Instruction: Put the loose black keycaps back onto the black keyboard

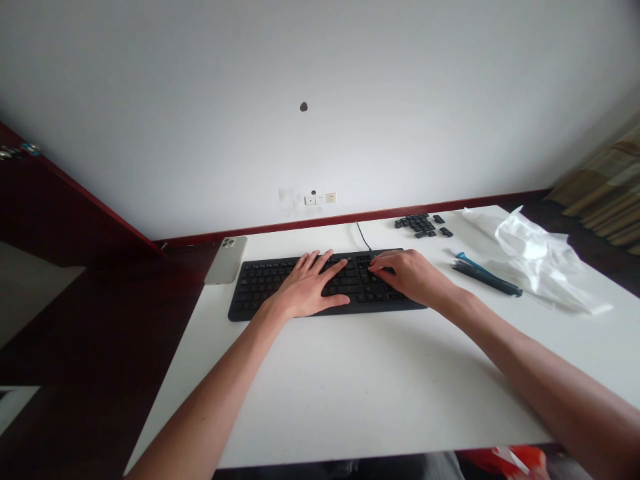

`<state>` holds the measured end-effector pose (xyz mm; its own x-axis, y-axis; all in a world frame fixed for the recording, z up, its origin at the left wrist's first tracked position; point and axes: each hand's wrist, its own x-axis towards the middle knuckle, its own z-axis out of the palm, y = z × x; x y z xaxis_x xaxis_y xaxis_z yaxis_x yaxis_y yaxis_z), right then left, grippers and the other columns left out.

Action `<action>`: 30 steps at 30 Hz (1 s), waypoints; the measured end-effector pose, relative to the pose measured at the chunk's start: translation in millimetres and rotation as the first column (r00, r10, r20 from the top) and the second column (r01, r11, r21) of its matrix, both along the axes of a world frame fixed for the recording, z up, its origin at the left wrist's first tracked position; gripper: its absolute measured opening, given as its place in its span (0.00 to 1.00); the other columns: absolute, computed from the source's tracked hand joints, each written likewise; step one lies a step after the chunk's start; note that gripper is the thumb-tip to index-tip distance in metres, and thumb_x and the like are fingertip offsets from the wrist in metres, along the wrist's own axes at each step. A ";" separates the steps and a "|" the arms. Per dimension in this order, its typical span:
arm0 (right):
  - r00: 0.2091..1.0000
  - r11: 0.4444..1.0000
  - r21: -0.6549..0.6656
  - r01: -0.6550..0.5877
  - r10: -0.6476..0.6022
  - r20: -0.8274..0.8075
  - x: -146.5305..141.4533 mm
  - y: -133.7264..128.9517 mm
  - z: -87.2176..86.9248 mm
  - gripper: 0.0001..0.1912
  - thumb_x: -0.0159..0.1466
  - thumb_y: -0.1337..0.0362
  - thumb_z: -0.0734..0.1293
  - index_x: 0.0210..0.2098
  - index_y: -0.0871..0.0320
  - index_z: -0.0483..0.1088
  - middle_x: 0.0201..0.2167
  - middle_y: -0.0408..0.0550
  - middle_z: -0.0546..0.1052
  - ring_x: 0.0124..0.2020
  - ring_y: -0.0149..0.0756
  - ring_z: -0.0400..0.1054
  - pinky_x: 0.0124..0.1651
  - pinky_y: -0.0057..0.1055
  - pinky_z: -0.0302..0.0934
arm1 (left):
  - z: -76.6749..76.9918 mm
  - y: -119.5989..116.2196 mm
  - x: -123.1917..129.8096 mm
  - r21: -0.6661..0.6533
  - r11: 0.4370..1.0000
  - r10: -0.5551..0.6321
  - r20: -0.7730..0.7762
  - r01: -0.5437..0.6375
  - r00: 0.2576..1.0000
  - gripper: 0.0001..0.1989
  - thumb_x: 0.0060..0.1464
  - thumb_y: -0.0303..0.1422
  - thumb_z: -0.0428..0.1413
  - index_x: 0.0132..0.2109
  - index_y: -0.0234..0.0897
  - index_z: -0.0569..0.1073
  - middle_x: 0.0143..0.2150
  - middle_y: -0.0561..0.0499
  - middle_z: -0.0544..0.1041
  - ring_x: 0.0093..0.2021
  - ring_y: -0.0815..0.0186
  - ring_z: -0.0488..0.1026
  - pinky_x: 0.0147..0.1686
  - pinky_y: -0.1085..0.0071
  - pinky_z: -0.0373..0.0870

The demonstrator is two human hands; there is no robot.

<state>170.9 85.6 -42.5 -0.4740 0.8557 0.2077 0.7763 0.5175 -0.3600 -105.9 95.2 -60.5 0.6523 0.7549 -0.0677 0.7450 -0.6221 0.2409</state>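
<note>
A black keyboard (260, 288) lies flat on the white table (320, 387), its cable running off toward the wall. Across its middle rests my left hand (313, 287), palm down with the fingers spread. My right hand (407, 273) is over the right part of the keyboard, thumb and index finger pinched together at the keys left of the number pad. Whatever sits between those fingertips is too small to make out. Beyond the right hand, several loose black keycaps (420, 224) lie in a cluster at the table's back edge.
A pale phone (227, 260) lies at the table's back left. To the right are a dark brush-like tool (486, 277), a blue-handled tool (469, 259) and a crumpled clear plastic bag (535, 247). Wall sockets (320, 199) sit behind the table.
</note>
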 end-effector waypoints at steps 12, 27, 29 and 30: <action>0.984 0.997 0.071 -0.027 0.014 0.176 -5.7 -8.1 4.2 0.16 0.65 0.76 0.62 0.43 0.56 0.80 0.41 0.49 0.83 0.44 0.42 0.76 0.43 0.34 0.68 | 1.0 -0.5 0.0 -0.001 1.000 0.002 0.001 -0.002 1.000 0.43 0.60 0.66 0.42 0.76 0.57 0.46 0.79 0.55 0.37 0.77 0.47 0.36 0.74 0.48 0.39; 0.928 0.998 0.057 0.030 -0.049 0.368 -25.6 -18.7 14.6 0.13 0.61 0.79 0.62 0.31 0.59 0.76 0.32 0.52 0.79 0.36 0.41 0.70 0.30 0.32 0.57 | 0.5 -0.6 -0.4 0.017 1.000 -0.005 0.014 0.005 1.000 0.43 0.61 0.65 0.43 0.76 0.57 0.46 0.79 0.53 0.40 0.77 0.48 0.36 0.74 0.47 0.39; 0.932 0.997 0.074 0.021 -0.047 0.359 -25.8 -17.6 14.3 0.13 0.62 0.78 0.62 0.30 0.58 0.75 0.31 0.51 0.78 0.35 0.41 0.70 0.29 0.32 0.56 | 0.8 -0.7 -0.2 0.020 1.000 -0.003 0.011 0.003 1.000 0.43 0.61 0.65 0.42 0.76 0.56 0.46 0.79 0.53 0.40 0.77 0.48 0.37 0.74 0.47 0.39; 0.938 0.997 0.081 0.018 -0.045 0.343 -25.0 -16.3 14.1 0.13 0.63 0.77 0.62 0.29 0.58 0.76 0.31 0.51 0.78 0.36 0.41 0.70 0.29 0.32 0.55 | 0.8 -0.7 -0.2 0.021 1.000 -0.002 0.009 0.002 1.000 0.42 0.61 0.65 0.42 0.76 0.56 0.46 0.79 0.54 0.40 0.77 0.48 0.37 0.73 0.48 0.39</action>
